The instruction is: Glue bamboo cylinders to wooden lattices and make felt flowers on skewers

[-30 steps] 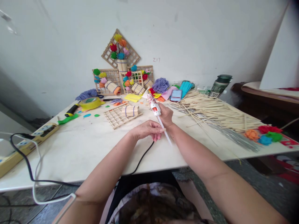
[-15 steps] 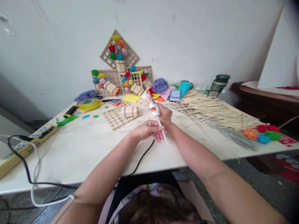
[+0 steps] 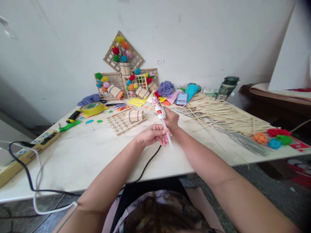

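Note:
My right hand is closed around a white glue gun with a red pattern, held over the table with its rear toward me. A translucent glue stick sticks out of the gun's back end. The fingers of my left hand pinch that stick just behind the gun. From below my hands a black cord runs to the table's front edge. Left of the gun lies a lattice of thin sticks, with a small bundle of sticks tied with purple yarn on top of it.
Lattice panels with paper flowers lean on the wall. Loose sticks and silvery wires cover the right side, near crumpled paper flowers. At left are yellow tape, a cutter and a power strip. A bottle stands back right.
The glue stick's free end has shifted slightly up and left, with my left hand moving slightly the same way. My right hand still holds the glue gun.

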`<state>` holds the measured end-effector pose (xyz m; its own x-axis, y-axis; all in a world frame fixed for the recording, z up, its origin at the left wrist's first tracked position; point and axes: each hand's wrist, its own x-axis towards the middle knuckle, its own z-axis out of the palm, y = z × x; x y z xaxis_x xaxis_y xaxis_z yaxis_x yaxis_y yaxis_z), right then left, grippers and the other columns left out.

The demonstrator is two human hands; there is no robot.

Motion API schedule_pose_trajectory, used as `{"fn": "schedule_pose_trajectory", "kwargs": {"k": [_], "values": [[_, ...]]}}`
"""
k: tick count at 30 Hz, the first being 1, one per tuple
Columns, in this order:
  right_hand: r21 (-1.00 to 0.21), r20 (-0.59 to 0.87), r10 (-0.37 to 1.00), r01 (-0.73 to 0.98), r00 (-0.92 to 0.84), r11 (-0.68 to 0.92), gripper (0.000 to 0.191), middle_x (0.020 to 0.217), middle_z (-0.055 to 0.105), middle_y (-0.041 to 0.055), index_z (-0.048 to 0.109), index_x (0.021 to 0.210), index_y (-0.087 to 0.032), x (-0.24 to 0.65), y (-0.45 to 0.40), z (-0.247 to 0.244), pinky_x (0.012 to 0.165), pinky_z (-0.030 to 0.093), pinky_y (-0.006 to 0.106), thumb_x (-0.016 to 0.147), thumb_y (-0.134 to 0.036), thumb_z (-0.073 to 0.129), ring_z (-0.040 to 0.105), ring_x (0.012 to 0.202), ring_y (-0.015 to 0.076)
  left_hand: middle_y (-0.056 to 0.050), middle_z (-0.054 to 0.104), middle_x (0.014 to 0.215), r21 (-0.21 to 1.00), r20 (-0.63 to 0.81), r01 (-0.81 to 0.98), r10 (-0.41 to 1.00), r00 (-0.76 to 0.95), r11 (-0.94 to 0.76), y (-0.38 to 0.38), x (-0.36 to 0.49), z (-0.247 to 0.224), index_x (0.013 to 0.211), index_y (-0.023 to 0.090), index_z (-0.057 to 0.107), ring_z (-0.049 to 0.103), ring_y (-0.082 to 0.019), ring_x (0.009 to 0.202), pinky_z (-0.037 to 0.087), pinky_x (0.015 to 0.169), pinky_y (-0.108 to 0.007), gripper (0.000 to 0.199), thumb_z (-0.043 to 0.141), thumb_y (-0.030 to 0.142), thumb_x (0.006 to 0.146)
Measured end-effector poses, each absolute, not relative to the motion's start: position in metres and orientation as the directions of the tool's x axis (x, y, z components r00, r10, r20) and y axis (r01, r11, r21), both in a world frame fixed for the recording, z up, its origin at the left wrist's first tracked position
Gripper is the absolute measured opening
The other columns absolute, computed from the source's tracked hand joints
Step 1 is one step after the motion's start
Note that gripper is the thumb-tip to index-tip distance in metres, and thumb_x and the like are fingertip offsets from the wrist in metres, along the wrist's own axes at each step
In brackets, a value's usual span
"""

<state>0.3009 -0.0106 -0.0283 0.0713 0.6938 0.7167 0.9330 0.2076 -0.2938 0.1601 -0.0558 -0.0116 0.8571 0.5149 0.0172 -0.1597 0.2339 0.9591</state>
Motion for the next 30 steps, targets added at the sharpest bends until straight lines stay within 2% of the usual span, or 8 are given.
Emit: {"fn": "schedule_pose_trajectory", "kwargs": {"k": [4,9,13,18,24,30], "values": [[-0.315,0.706,0.704,0.925,0.079,0.212,0.031,0.082,0.069,0.0063,0.062,0.1,-0.019,0.3,-0.012,-0.03,0.061,0.035,0.023,0.083,-0.036,0.043,0.06,0.074,0.0184,-0.006,0.065,0.06,0.956,-0.003,-0.147,0.505,0.863,0.256,-0.055,0.16,-0.011,0.078,0.009,0.061,0.06,-0.012,0.047,0.048,0.049,-0.021,0.033,0.071,0.038,0.069],[-0.35,0.707,0.699,0.91,0.102,0.221,0.035,0.072,0.068,0.0046,0.061,0.095,-0.017,0.3,-0.004,-0.041,0.054,0.03,0.024,0.082,-0.046,0.046,0.059,0.066,0.0187,-0.008,0.067,0.064,0.967,-0.011,-0.114,0.486,0.874,0.227,-0.05,0.155,-0.009,0.088,0.008,0.063,0.062,-0.014,0.051,0.048,0.049,-0.023,0.036,0.068,0.04,0.072],[-0.373,0.701,0.698,0.91,0.149,0.18,0.04,0.073,0.068,0.0054,0.061,0.097,-0.018,0.302,0.006,-0.048,0.055,0.031,0.024,0.08,-0.051,0.047,0.061,0.069,0.0208,-0.009,0.068,0.067,0.975,-0.007,-0.101,0.479,0.878,0.199,-0.04,0.143,-0.008,0.094,0.008,0.065,0.064,-0.016,0.053,0.047,0.047,-0.022,0.037,0.068,0.038,0.072],[-0.374,0.672,0.721,0.917,0.167,0.136,0.041,0.075,0.068,0.0062,0.062,0.097,-0.018,0.302,0.008,-0.048,0.057,0.032,0.025,0.081,-0.052,0.046,0.062,0.071,0.0219,-0.008,0.067,0.064,0.98,-0.001,-0.119,0.602,0.798,0.16,-0.032,0.132,-0.007,0.088,0.007,0.067,0.062,-0.013,0.05,0.048,0.048,-0.022,0.034,0.066,0.039,0.074],[-0.346,0.621,0.77,0.933,0.147,0.101,0.041,0.078,0.069,0.0063,0.06,0.104,-0.018,0.302,0.005,-0.045,0.057,0.031,0.025,0.083,-0.05,0.044,0.061,0.073,0.0218,-0.009,0.066,0.061,0.982,-0.118,0.029,0.481,0.869,0.188,-0.048,0.151,-0.006,0.087,0.007,0.066,0.062,-0.015,0.048,0.046,0.043,-0.022,0.046,0.067,0.05,0.07],[-0.321,0.576,0.81,0.942,0.11,0.1,0.036,0.084,0.069,0.0058,0.06,0.104,-0.018,0.298,-0.009,-0.031,0.056,0.027,0.025,0.083,-0.043,0.044,0.06,0.073,0.0203,-0.003,0.062,0.053,0.966,-0.07,-0.088,0.569,0.819,0.245,-0.056,0.166,-0.012,0.077,0.008,0.066,0.057,-0.01,0.041,0.042,0.038,-0.017,0.036,0.073,0.042,0.066]]}}
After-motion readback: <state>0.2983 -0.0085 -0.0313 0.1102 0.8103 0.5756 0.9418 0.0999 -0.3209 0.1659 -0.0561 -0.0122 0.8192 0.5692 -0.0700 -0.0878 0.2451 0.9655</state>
